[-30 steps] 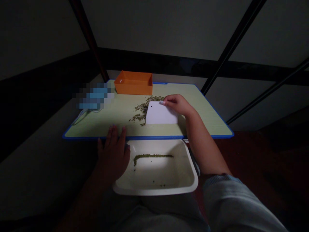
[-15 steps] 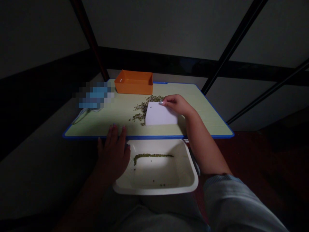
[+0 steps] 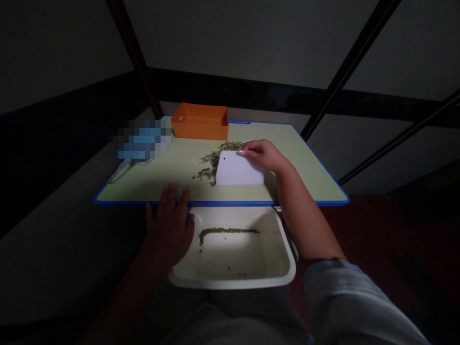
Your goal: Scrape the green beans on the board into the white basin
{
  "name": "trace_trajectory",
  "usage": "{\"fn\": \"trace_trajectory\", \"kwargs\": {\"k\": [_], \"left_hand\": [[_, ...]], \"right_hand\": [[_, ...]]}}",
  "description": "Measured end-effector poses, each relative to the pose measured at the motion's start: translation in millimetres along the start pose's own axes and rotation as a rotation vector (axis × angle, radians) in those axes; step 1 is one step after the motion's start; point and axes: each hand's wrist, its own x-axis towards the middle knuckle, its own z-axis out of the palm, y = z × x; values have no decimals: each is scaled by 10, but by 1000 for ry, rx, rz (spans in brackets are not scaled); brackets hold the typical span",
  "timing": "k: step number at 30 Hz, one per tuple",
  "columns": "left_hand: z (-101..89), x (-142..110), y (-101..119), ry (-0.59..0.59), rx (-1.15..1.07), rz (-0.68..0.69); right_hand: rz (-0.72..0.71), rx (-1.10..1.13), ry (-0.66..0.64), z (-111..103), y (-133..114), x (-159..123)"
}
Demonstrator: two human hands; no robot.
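Observation:
My right hand [image 3: 264,154] pinches the top edge of a white flat scraper [image 3: 239,168], which stands on its lower edge on the table and has a small hole in one corner. Small green beans [image 3: 215,160], possibly mung beans, lie scattered behind the scraper and to its left; part of the heap is hidden by it. At the table's front edge rests my left hand [image 3: 170,225], fingers spread, beside the left rim of a white plastic basin [image 3: 230,283]. A line of the same beans [image 3: 228,231] runs along the far side of the basin's floor.
An orange open box [image 3: 201,129] stands at the back of the pale table [image 3: 305,177], which has a blue rim. To the left lies a blurred-out bluish item [image 3: 143,141] with a white cord or strap [image 3: 122,168]. A panelled wall rises behind.
Almost nothing differs. The view has shifted very slightly; both hands, the scraper and the beans hold the same places.

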Motion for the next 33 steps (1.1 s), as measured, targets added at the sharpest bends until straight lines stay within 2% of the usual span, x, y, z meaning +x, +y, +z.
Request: {"fn": "trace_trajectory", "kwargs": {"k": [33], "left_hand": [[-51,-4,28,-31,-3,-16]], "right_hand": [[-57,-26,3,62,-34,17]]}}
